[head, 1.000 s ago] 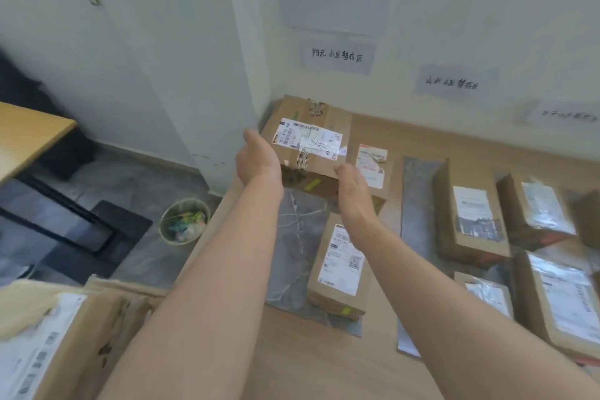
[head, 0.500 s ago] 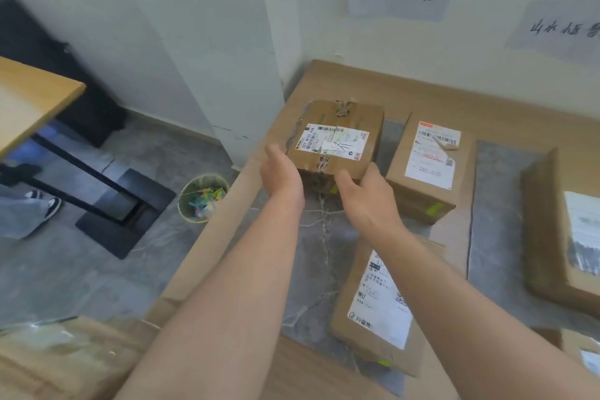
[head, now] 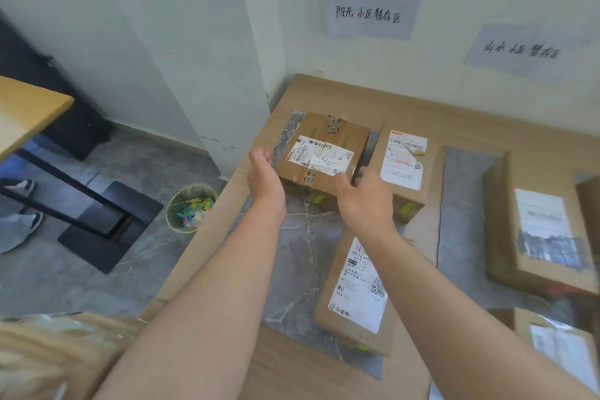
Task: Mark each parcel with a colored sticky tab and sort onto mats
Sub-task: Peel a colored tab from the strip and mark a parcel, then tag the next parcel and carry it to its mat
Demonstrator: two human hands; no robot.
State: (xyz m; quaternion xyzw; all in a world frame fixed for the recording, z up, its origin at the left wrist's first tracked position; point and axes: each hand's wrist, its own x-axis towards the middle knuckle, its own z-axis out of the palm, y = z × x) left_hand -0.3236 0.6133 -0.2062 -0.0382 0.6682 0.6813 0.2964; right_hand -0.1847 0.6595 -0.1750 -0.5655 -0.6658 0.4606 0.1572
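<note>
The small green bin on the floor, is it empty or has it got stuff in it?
Not empty. The green bin stands upright beside the wooden table, and colourful scraps show inside it; how deep they go cannot be told.

Table (head: 454, 114): light wood grain. Mat (head: 302, 256) at the table's left edge: grey, white marble-like veins. Second mat (head: 461, 204) toward the right: plain mottled grey. Parcels all brown cardboard. Far-left parcel (head: 324, 153): white label, black barcode, orange-red corner, green printed marks on top, lime-green tab (head: 319, 198) on the near face. Next parcel (head: 402, 166): white label, red print, lime-green tab (head: 407, 207). Near parcel (head: 357, 289): white label, black text. Bin (head: 191, 208) on the floor: pale green, holding multicoloured scraps. Floor (head: 48, 286): grey stone pattern. Wall signs (head: 368, 14): pale blue-grey, black handwriting.
</note>
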